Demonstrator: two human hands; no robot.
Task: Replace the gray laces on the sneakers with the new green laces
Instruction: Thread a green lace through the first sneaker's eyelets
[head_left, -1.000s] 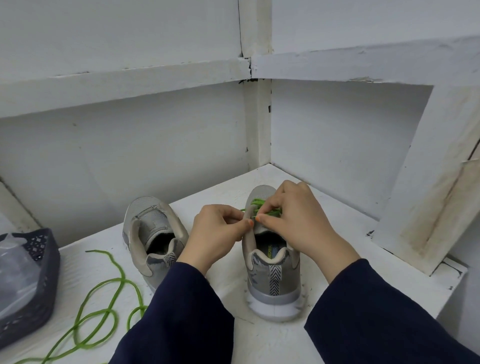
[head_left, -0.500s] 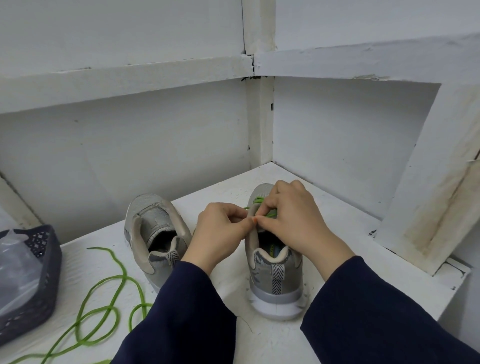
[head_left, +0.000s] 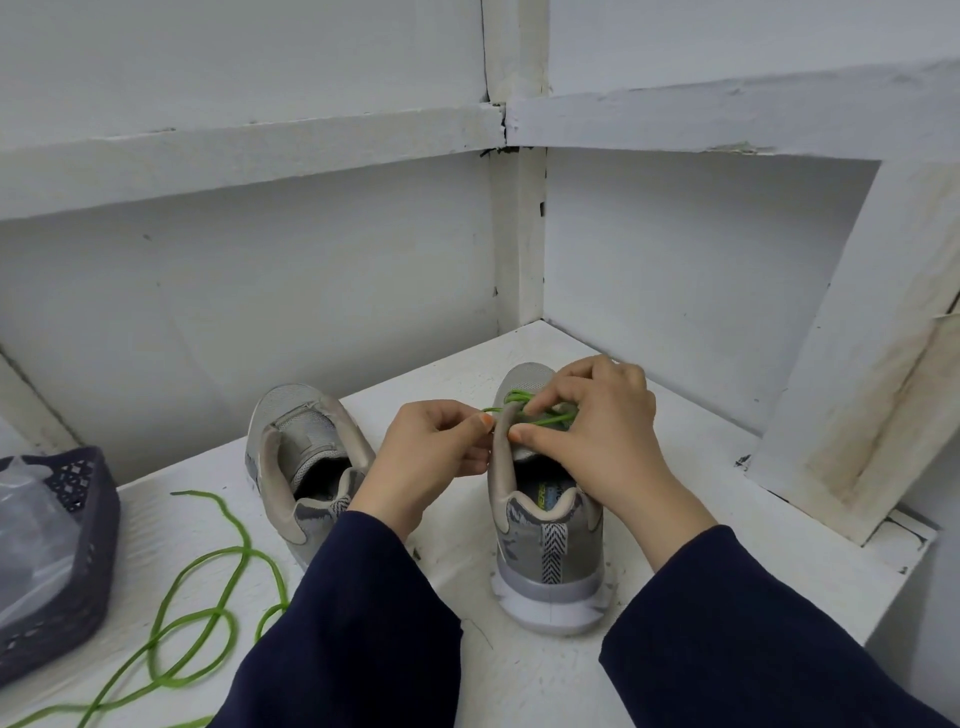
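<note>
Two gray sneakers stand heel toward me on a white shelf (head_left: 457, 561). The right sneaker (head_left: 548, 556) carries a green lace (head_left: 545, 415) across its upper eyelets. My right hand (head_left: 597, 441) rests over its tongue, thumb and fingers pinching the lace and the eyelet edge. My left hand (head_left: 431, 457) pinches the lace's end at the shoe's left side. The left sneaker (head_left: 306, 457) has no lace in it and stands apart. A second green lace (head_left: 208, 618) lies loose in loops on the shelf at the lower left.
A dark perforated basket (head_left: 67, 571) with a clear plastic bag inside sits at the left edge. White walls meet in a corner behind the shoes, with a beam overhead. A slanted white board (head_left: 857, 364) leans at the right; the shelf's edge drops off beside it.
My hands have drawn slightly apart, exposing more green lace over the right sneaker's tongue. The view has shifted a little. The left sneaker and loose lace have not moved.
</note>
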